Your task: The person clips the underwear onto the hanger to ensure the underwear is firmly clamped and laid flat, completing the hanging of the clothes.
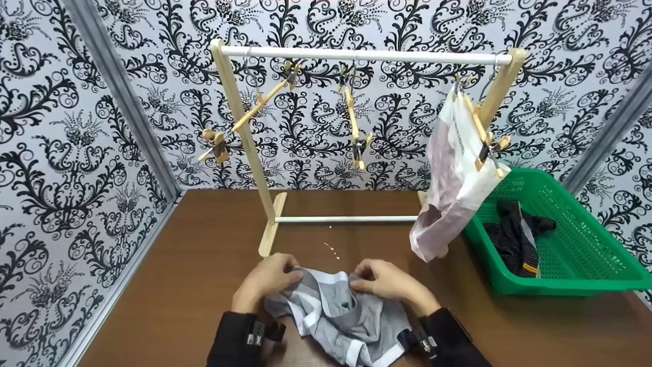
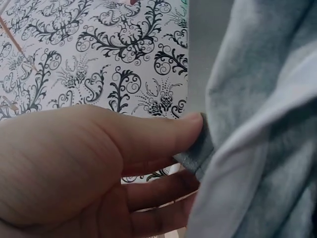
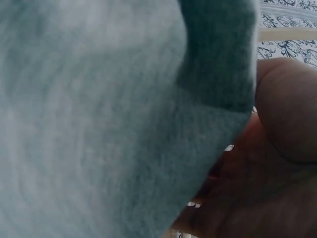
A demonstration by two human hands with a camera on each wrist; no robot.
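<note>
Right hand (image 1: 389,280) and left hand (image 1: 269,278) are pinching crumpled grey-and-white cloth (image 1: 338,311); illegible lettering (image 1: 458,136) is marking a pink-and-white hanging garment (image 1: 448,188) beyond them.

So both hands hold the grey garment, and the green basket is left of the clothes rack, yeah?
Not quite: the head view shows the green basket right of the clothes rack. The left hand and right hand do hold the grey garment.

Bare left hand (image 1: 270,280), bare right hand (image 1: 389,280), two black sleeves (image 1: 229,341), and there, dark wrist straps (image 1: 275,332) with silvery clasps (image 1: 251,339)!
</note>
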